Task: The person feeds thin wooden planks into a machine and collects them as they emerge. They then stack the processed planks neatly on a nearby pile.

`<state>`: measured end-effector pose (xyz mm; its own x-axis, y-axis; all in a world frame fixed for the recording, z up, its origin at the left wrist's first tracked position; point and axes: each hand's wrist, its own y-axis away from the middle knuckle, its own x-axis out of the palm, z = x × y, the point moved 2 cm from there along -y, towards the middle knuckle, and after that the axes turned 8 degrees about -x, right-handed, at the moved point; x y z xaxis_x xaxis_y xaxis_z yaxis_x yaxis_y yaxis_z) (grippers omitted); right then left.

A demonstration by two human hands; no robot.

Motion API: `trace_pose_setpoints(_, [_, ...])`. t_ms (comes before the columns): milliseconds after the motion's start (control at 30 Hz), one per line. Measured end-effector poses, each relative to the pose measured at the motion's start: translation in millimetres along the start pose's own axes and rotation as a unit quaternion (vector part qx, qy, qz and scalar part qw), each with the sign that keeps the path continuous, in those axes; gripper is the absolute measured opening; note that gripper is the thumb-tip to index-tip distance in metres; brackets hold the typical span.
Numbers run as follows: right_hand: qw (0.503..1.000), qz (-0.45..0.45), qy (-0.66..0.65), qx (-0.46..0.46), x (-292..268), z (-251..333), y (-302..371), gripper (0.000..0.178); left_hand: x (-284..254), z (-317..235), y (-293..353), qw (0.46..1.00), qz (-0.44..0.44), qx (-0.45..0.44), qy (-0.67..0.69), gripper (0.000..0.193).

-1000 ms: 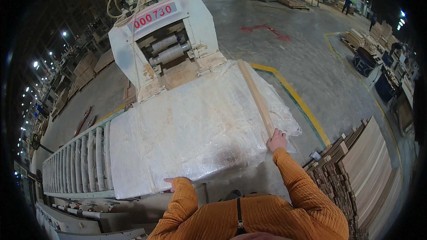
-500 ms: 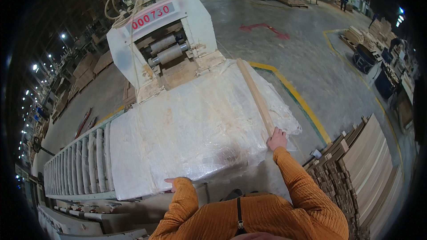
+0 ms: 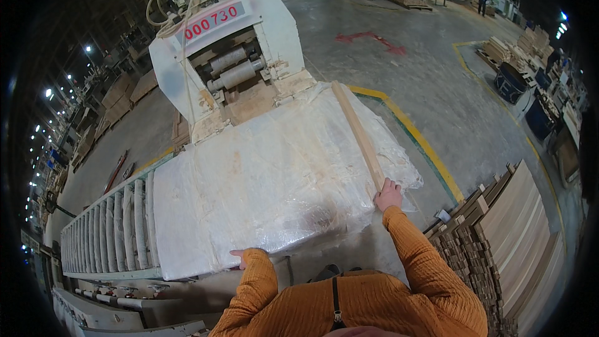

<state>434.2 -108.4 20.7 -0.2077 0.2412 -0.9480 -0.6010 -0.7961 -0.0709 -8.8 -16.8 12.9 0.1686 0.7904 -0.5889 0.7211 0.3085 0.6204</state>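
A long, narrow wooden strip (image 3: 357,131) lies across the right part of a table wrapped in clear plastic film (image 3: 249,175). Its near end is in my right hand (image 3: 389,195), with the fingers closed over it. My left hand (image 3: 239,257) rests at the table's near edge, touching the film. One digit stretches out to the left there, while the sleeve and the edge hide the other fingers. That hand appears to hold nothing. Beyond the table stands a white machine (image 3: 281,37) with two metal rollers (image 3: 237,73) in its opening.
A roller conveyor (image 3: 112,228) joins the table on the left. Stacked boards (image 3: 518,231) stand close by my right arm. A yellow and green floor line (image 3: 418,137) runs past the table's right side. Dark drums (image 3: 513,81) and wood piles stand farther right.
Both hands and the wooden strip stay in place. Far off at the upper right, a person has bent forward.
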Motion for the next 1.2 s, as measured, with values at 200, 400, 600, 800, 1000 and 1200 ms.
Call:
trace_pose_setpoints(200, [1.000, -0.004, -0.005, -0.003, 0.4, -0.2, 0.1, 0.046, 0.7, -0.3, -0.5, 1.000, -0.011, 0.002, -0.015, 0.094])
trace_pose_setpoints(400, [1.000, -0.018, -0.006, -0.011, 1.1, -0.6, 0.7, 0.045, 2.4, 1.8, -1.0, 0.999, -0.043, 0.008, -0.011, 0.094])
trace_pose_setpoints(600, [1.000, -0.020, -0.005, -0.009, 1.3, 0.0, 0.8, 0.044, 4.9, 2.8, -3.5, 0.998, -0.053, 0.014, -0.014, 0.092])
trace_pose_setpoints(800, [1.000, -0.019, -0.008, -0.010, 0.5, -0.4, 0.5, 0.044, 9.4, 3.8, -2.6, 0.995, -0.095, 0.034, -0.015, 0.092])
trace_pose_setpoints(1000, [1.000, -0.016, -0.007, -0.007, 1.0, -0.7, -0.2, 0.045, 12.7, 3.8, -5.9, 0.988, -0.154, 0.028, 0.001, 0.092])
trace_pose_setpoints(1200, [1.000, -0.016, -0.004, -0.006, 1.1, -0.6, 0.2, 0.045, 13.9, 4.0, -5.8, 0.986, -0.160, 0.043, 0.004, 0.092])
